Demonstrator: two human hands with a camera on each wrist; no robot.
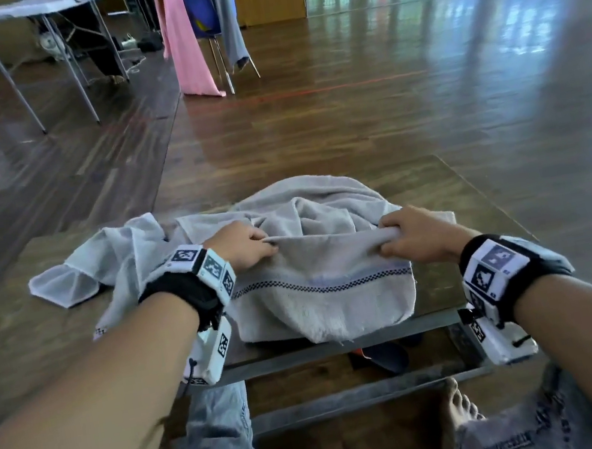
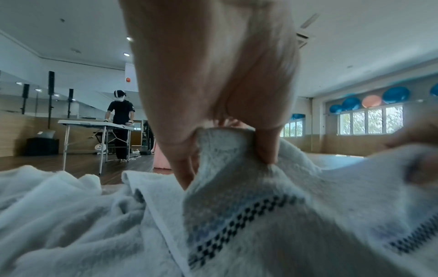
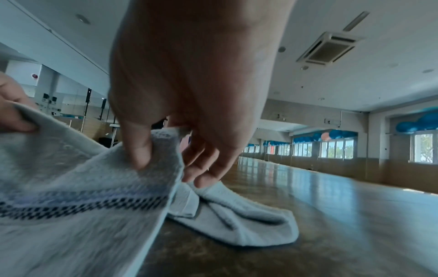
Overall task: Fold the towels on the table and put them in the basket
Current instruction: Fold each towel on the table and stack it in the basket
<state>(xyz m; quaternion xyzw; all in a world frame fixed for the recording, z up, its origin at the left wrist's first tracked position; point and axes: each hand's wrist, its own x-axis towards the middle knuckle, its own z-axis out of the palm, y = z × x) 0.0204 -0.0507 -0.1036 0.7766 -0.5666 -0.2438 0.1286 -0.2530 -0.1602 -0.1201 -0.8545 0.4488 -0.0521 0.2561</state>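
Observation:
A crumpled grey towel (image 1: 316, 260) with a dark checked stripe lies on the low brown table (image 1: 451, 193), its near end draping over the front edge. My left hand (image 1: 247, 246) pinches the towel's raised edge on the left, and my right hand (image 1: 407, 236) grips the same edge on the right. The left wrist view shows thumb and finger of the left hand (image 2: 227, 146) pinching the towel (image 2: 260, 215). The right wrist view shows the right hand (image 3: 163, 150) holding the striped towel (image 3: 83, 187). A thinner pale towel (image 1: 103, 262) lies bunched at the table's left. No basket is in view.
Beyond the table is open wooden floor. A chair (image 1: 210, 14) draped with a pink towel (image 1: 181, 42) and a grey cloth stands far back. A white folding table (image 1: 23, 11) is at the far left, with another person (image 2: 120, 120) standing at it. My knees and a bare foot are below the table.

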